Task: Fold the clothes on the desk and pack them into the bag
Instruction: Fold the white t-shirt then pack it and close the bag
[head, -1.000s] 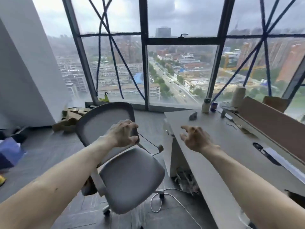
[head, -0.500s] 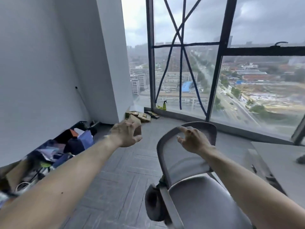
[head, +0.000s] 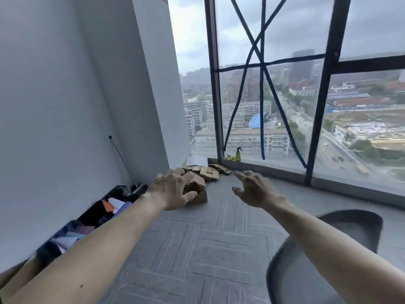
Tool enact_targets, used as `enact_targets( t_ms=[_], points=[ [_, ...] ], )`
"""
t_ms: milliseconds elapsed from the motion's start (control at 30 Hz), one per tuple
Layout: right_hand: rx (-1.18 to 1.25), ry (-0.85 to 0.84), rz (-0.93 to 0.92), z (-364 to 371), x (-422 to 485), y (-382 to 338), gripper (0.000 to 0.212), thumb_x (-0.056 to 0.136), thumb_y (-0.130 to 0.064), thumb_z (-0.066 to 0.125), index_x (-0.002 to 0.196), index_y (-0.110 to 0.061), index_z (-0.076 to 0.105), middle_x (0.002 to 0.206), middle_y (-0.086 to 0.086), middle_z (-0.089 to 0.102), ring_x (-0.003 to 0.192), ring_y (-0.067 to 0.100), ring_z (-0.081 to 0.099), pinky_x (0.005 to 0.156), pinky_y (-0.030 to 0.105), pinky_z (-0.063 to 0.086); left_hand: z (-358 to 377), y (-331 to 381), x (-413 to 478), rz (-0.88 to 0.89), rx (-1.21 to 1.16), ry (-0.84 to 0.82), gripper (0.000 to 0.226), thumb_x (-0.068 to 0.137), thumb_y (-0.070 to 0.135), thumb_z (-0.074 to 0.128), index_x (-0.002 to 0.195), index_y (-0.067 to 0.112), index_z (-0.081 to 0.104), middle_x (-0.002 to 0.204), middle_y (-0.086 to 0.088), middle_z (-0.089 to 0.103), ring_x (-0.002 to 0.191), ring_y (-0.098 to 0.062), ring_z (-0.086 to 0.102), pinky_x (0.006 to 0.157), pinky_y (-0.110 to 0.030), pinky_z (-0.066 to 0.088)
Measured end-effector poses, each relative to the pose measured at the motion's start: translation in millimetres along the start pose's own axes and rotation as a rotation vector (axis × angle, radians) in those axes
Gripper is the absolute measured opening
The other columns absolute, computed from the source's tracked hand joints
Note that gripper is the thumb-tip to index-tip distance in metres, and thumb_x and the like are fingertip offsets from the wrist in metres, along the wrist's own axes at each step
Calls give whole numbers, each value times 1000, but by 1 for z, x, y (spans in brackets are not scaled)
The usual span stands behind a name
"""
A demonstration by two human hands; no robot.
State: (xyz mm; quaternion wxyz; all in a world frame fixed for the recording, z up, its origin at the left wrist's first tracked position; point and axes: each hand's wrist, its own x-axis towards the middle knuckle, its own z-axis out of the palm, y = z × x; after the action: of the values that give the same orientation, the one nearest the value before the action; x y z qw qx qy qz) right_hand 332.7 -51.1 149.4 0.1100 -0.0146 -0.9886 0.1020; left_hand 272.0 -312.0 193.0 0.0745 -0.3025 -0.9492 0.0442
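Grey tiled floor [head: 208, 249], cardboard pieces [head: 210, 173] by the window corner, colourful heap [head: 109, 207] along the wall, grey chair [head: 306, 281]

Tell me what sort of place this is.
Probably a high-rise office, sparsely fitted: a floor-to-ceiling window looks down over a city, a grey mesh chair stands at lower right, and the floor is grey carpet tile.

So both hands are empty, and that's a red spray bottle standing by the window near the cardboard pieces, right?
Not red: the head view shows a green spray bottle by the window near the cardboard pieces. The left hand and right hand are indeed empty.
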Motion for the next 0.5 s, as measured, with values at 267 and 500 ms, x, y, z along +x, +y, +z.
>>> enact_targets(
  t_ms=[267,500],
  points=[
    [12,9,78,30,185,36,62,98,-50,46,152,-28,28,145,9,46,125,29,51,91,40,45,12,-78,201,70,45,-6,61,96,57,48,148,29,37,150,-2,41,138,-24,39,108,-50,36],
    [-36,-2,218,54,308,113,65,96,-52,46,152,-24,30,146,7,45,127,29,49,97,44,44,52,-85,384,223,27,22,64,97,60,43,151,29,33,153,-1,36,139,-23,38,109,-48,36]
  ],
)
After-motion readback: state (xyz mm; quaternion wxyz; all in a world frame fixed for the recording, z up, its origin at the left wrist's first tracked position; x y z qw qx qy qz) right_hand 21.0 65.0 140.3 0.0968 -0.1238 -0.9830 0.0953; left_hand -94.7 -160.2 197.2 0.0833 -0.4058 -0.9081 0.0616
